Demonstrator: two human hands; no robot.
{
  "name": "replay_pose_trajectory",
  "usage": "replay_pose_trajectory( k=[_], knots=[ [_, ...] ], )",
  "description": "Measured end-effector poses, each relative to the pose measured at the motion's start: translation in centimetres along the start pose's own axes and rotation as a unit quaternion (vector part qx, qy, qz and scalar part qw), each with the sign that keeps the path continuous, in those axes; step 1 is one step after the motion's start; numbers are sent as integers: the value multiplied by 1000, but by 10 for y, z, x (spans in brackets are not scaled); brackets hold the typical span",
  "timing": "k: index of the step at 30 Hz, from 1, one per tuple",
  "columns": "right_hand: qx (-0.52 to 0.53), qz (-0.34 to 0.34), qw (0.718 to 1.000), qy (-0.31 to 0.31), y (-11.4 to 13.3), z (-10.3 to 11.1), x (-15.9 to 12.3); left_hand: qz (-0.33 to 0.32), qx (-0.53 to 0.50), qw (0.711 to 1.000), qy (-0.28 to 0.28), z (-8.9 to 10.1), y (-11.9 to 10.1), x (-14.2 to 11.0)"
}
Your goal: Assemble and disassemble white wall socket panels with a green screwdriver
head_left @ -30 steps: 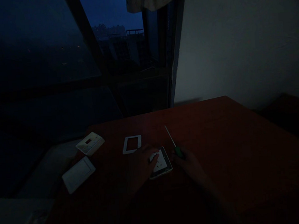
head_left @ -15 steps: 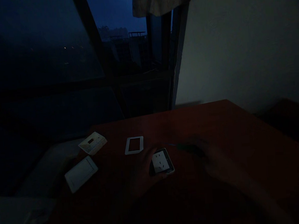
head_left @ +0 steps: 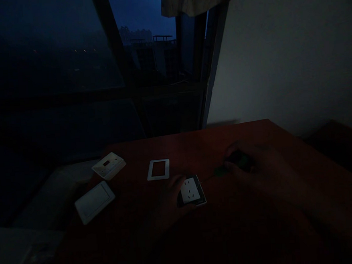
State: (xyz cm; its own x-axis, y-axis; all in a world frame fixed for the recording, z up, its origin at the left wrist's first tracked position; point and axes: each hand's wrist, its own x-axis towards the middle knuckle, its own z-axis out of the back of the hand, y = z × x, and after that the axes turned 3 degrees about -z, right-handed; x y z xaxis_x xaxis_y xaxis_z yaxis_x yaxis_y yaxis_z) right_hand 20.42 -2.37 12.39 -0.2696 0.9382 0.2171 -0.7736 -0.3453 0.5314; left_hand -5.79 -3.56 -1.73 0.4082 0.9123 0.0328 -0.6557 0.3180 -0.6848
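My left hand grips a wall socket by its left side, thumb and fingers at its near and far edges. The socket has a white slotted face within a dark surround and lies on the table. In my right hand is a screwdriver with a green and dark handle. Its thin shaft points left, and the tip is at the right part of the socket; the dimness hides whether it sits in a screw. A white square frame lies just beyond my left hand.
On the left of the reddish table lie a white box-like back piece with a rectangular hole and a white switch plate. A dark window stands behind the table, a pale wall at the right.
The screwdriver's tip has come down from beyond the socket's far edge onto its right part. My right hand has turned and shifted slightly right. My left hand keeps its hold.
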Motion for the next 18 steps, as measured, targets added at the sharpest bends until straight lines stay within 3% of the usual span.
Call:
replay_pose_trajectory(
  k=[18],
  knots=[
    [-7,12,1000,20,-5,-7,2,-7,-3,1000,-10,-1,-1,1]
  ],
)
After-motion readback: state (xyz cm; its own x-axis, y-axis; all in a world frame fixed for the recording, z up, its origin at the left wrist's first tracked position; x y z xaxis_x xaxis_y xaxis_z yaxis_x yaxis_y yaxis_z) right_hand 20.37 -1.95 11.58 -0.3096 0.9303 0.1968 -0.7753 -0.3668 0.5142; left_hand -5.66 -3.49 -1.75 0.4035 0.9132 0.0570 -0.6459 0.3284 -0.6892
